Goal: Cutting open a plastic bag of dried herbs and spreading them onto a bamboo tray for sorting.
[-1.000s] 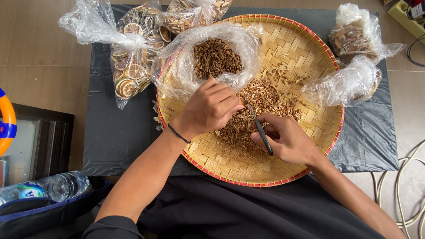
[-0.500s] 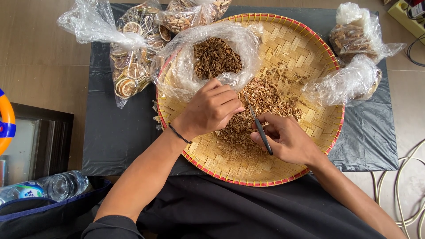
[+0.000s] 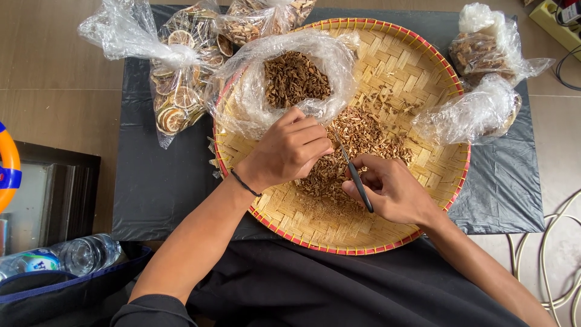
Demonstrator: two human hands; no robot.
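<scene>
Head view is showing a black sheet lying over the floor, and a round woven tray with a red rim is resting on it. An open clear bag of dark brown dried bits is sitting on the upper left of the tray, and a pile of light brown shreds is lying in the tray's middle, just below that bag. A bag of dried citrus slices is lying left of the tray, and two knotted bags are sitting at its right rim. A water bottle is lying at lower left. Left hand, wearing a thin black band at the wrist, is hovering over the shreds with fingers curled together; whether they are pinching anything cannot be told. Right hand is gripping small black scissors, fingers closed around the handles, and the blades are pointing up toward the left hand's fingertips, above the near edge of the pile.
</scene>
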